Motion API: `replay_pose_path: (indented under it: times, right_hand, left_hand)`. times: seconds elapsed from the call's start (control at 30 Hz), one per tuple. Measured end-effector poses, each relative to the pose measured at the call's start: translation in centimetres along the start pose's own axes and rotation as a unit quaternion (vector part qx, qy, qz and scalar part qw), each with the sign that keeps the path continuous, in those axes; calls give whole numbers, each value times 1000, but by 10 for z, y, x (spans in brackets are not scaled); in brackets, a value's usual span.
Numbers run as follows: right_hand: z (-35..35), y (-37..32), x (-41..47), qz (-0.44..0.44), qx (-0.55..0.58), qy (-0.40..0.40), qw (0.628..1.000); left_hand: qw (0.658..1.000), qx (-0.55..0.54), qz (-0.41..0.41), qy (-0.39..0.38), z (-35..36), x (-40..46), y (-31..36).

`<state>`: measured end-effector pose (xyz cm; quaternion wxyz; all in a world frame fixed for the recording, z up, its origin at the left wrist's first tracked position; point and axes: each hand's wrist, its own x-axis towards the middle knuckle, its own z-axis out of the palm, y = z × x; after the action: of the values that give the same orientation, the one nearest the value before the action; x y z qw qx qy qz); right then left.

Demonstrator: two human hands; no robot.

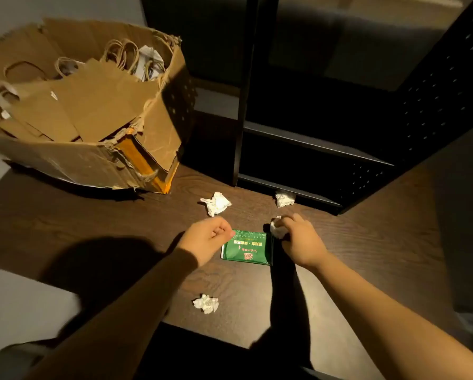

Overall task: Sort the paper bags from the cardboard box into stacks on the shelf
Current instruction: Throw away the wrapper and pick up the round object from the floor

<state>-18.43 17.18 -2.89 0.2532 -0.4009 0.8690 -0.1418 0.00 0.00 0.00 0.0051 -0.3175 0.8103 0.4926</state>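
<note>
A torn cardboard box (pixel 73 160) stands at the back left of the dark wooden table, full of brown paper bags (pixel 93 105) with twisted handles. A small green packet (pixel 247 248) with printed writing lies flat between my hands. My left hand (pixel 206 239) hovers at the packet's left edge, fingers curled, holding nothing I can see. My right hand (pixel 298 239) grips a crumpled white paper ball (pixel 278 229) at the packet's upper right corner. The dark shelf unit (pixel 312 144) rises behind the table on the right.
Crumpled white paper balls lie loose on the table (pixel 65 215): one behind the packet (pixel 216 203), one at the shelf's foot (pixel 284 198), one near the front edge (pixel 206 303). A black perforated panel (pixel 435 91) forms the shelf's right side.
</note>
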Motion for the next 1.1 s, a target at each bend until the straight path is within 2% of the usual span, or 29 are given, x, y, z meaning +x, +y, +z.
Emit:
replay_pose_path:
  times: [0.17,0.33,0.5,0.6,0.8,1.1]
  right_hand:
    - [-2,-1,-4,-3,-94,-68,993]
    - [7,9,-4,33,-98,-135,985]
    - [14,14,-9,60,-90,-69,992]
    - [14,16,-10,87,-66,-64,992]
    - [14,23,-21,157,64,-8,985]
    - [25,4,-34,115,55,-4,992]
  left_hand:
    - [999,29,-7,-23,5,-2,-5]
    - [997,60,19,-54,4,1,-4]
    - [989,112,47,-85,-2,4,-3]
    - [989,115,49,-83,-2,2,-4]
    - [978,168,55,-112,-4,-7,-15]
    - [932,291,43,-211,3,-20,-25]
